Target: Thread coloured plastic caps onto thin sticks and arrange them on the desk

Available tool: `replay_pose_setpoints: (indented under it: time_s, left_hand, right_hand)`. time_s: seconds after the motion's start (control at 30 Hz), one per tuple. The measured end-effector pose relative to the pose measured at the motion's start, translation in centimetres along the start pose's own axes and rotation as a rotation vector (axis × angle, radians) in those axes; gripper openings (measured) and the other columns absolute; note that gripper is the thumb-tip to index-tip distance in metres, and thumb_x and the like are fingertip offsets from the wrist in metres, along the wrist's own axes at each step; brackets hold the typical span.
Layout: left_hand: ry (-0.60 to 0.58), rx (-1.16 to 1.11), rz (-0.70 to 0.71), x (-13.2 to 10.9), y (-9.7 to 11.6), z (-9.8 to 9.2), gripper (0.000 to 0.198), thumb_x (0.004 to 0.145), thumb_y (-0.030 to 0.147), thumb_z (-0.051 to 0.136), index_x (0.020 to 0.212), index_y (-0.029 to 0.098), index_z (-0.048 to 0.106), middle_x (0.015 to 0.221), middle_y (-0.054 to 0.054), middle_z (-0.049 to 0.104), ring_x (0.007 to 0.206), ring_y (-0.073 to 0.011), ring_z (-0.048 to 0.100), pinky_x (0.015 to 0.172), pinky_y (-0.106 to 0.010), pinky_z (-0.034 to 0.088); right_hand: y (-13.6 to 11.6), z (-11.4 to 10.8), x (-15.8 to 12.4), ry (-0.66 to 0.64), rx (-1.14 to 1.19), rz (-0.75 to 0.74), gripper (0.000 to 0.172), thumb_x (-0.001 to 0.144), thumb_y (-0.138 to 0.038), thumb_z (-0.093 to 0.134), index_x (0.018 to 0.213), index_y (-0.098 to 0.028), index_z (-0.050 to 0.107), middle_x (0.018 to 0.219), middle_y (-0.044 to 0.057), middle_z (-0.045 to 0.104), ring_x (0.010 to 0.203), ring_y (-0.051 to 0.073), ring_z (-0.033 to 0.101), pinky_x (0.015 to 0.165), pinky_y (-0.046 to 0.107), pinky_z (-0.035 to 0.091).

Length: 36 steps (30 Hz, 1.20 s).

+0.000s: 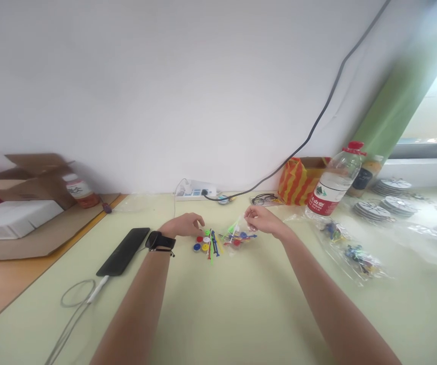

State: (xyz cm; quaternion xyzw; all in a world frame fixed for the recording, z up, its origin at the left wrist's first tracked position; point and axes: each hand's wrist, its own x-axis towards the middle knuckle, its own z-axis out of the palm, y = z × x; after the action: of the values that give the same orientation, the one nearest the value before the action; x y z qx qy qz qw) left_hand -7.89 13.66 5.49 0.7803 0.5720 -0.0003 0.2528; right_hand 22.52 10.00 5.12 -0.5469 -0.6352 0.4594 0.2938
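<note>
Midway along the table (pixel 222 314), toward its back edge, the left hand (pixel 186 224) sits just beside small coloured discs (pixel 206 240) and a bunch of thin coloured sticks (pixel 214 247), its fingers loosely curled, thumb and forefinger apart. The right hand (pixel 262 219) has its fingertips drawn in beside a second cluster of coloured parts (pixel 237 237), with clear plastic about it (whether they pinch the film, I cannot tell).

A black phone (pixel 124 252) lies close by the left wrist, its cable (pixel 66 324) trailing toward the table's left edge. Past that edge are an open cardboard box (pixel 43 175) and a bottle with an orange-red lower part (pixel 80 191). Along the back edge, behind the hands, sit a white power strip (pixel 199 190) and the end of a black cord (pixel 328 96). Farther right, a large water bottle (pixel 334 182) stands before a striped bag (pixel 298 180); clear bags of parts (pixel 355 256) and stacked discs (pixel 372 211) crowd the right side.
</note>
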Motion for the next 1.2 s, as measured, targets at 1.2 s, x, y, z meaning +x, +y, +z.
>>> replay_pose_setpoints:
  time_s: [1.2]
  left_hand:
    - [-0.109,0.059,0.264,0.1,7.0,4.1,0.008,0.053,0.017,0.067,0.057,0.018,0.073,0.062,-0.007,0.072,0.055,-0.0229,0.064,0.051,-0.031,0.048]
  right_hand:
    - [5.1,-14.9,-3.7,0.923,-0.485,0.103,0.023,0.083,-0.025,0.06,0.106,-0.018,0.062,0.092,0.011,0.071,0.082,0.024,0.066,0.068,0.034,0.047]
